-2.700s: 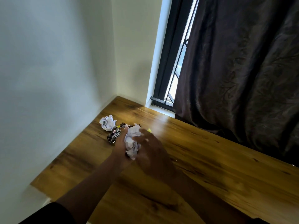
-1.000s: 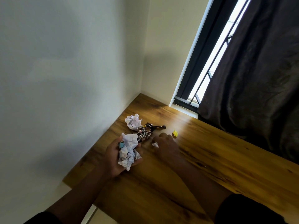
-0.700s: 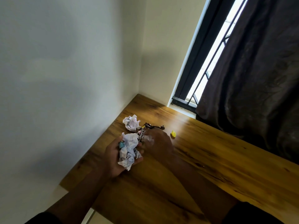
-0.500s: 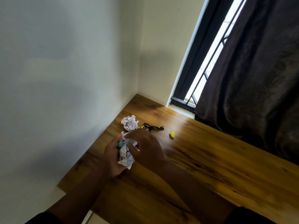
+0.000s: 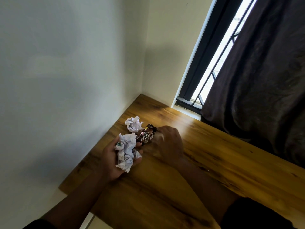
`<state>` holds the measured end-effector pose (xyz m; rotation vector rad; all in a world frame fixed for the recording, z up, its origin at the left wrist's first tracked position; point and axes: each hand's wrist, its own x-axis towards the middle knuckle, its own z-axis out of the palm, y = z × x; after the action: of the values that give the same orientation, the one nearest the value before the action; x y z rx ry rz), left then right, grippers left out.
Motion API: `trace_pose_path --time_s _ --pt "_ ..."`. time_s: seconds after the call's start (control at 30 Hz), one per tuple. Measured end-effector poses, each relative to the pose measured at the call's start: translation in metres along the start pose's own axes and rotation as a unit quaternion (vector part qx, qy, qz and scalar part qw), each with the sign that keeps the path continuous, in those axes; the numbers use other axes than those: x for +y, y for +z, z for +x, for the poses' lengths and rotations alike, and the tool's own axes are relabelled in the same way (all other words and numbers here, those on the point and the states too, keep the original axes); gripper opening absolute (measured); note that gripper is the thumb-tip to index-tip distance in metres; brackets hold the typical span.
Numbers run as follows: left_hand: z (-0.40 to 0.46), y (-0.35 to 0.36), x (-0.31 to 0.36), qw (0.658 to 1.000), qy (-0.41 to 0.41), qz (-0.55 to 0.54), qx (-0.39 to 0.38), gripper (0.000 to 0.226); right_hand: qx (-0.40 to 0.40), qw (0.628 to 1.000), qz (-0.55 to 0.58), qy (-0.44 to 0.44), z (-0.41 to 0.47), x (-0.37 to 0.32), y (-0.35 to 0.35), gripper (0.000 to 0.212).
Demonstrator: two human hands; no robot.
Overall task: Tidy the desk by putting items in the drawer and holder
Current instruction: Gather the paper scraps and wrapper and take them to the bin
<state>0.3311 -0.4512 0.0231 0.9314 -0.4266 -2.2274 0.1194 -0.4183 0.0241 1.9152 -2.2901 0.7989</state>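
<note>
Now my left hand (image 5: 115, 160) cups crumpled white paper (image 5: 126, 150); my blurred right hand (image 5: 166, 142) touches the dark brown snack wrapper (image 5: 146, 135) beside it, grip unclear.

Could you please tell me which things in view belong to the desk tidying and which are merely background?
Job:
- paper wad in left hand
- paper ball on desk
- wrapper by blurred right hand

Background:
- curtain
- window
- wall
</note>
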Motion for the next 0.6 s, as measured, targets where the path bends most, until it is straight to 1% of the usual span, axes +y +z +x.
trace_pose_path --time_s 0.03,0.07,0.1,0.13,0.2,0.23,0.27,0.3,0.37,0.43,0.47,0.5,0.53,0.57,0.6 --pt "0.004 -0.007 -0.001 0.999 -0.008 -0.026 -0.029 0.031 -0.026 0.999 -0.029 0.034 0.002 0.015 0.003 0.027" --pt "0.0 -0.005 0.001 0.999 -0.012 -0.03 -0.02 0.042 -0.051 0.995 -0.056 0.064 0.004 0.026 0.005 0.027" --pt "0.008 -0.013 0.0 0.999 -0.006 -0.036 -0.008 0.046 -0.066 0.992 -0.078 0.079 0.004 0.038 0.009 0.027" --pt "0.004 -0.011 0.001 0.999 -0.006 -0.035 0.019 0.046 -0.08 0.989 -0.091 0.085 0.004 0.048 0.012 0.025" --pt "0.008 -0.018 -0.002 0.999 -0.027 -0.031 0.008 0.05 -0.103 0.985 -0.102 0.093 0.004 0.059 0.013 0.013" --pt "0.01 -0.02 -0.003 0.999 -0.029 -0.027 0.011 0.05 -0.103 0.984 -0.111 0.093 0.003 0.063 0.013 0.01" --pt "0.007 -0.016 -0.001 0.999 -0.038 -0.033 0.005 0.051 -0.095 0.984 -0.118 0.098 0.002 0.065 0.011 0.011" --pt "0.009 -0.02 -0.004 0.999 -0.037 -0.025 0.02 0.051 -0.084 0.984 -0.119 0.106 0.002 0.066 0.011 0.014" --pt "0.007 -0.018 -0.002 0.998 -0.05 -0.045 0.017 0.052 -0.066 0.986 -0.091 0.119 0.0 0.061 0.009 0.018" --pt "0.005 -0.014 -0.001 0.998 -0.041 -0.046 0.03 0.049 -0.061 0.99 -0.036 0.125 -0.001 0.048 0.008 0.017" --pt "0.006 -0.014 0.0 0.998 -0.042 -0.04 0.019 0.048 -0.053 0.991 -0.003 0.123 -0.002 0.037 0.006 0.017" --pt "0.007 -0.015 0.001 0.999 -0.036 -0.028 0.008 0.054 -0.044 0.992 0.034 0.112 -0.003 0.026 0.005 0.018" --pt "0.008 -0.016 0.0 0.999 -0.028 -0.038 0.019 0.07 -0.035 0.993 0.066 0.089 -0.004 0.014 0.004 0.018" --pt "0.007 -0.015 -0.002 0.999 -0.018 -0.024 0.04 0.083 -0.026 0.994 0.091 0.056 -0.006 0.0 0.004 0.02" --pt "0.006 -0.012 -0.003 0.999 -0.014 -0.018 0.044 0.079 -0.02 0.993 0.113 0.022 -0.009 -0.015 0.003 0.021"
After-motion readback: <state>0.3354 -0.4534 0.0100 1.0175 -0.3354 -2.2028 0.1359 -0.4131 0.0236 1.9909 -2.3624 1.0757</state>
